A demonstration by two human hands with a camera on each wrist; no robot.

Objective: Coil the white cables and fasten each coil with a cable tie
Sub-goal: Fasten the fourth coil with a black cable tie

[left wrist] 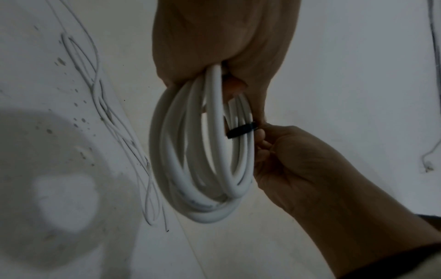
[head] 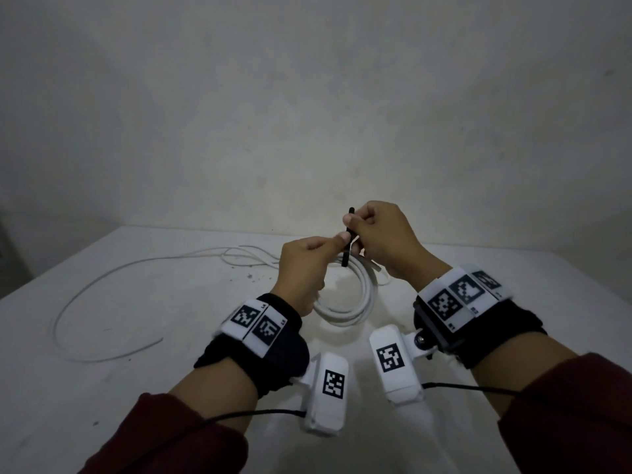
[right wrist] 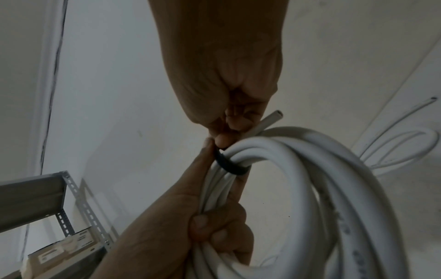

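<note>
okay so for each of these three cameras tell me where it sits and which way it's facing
Head: on the head, facing forward and down at both hands, forearms, wrist rigs.
Left wrist: under the left hand, looking along it at the white coil.
Right wrist: under the right hand, same way.
Shared: the coil and black cable tie.

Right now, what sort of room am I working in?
Probably a storeroom or bare workshop: a plain stained white table against an unfinished wall, with a slotted-angle metal shelf holding boxes beside it.
</note>
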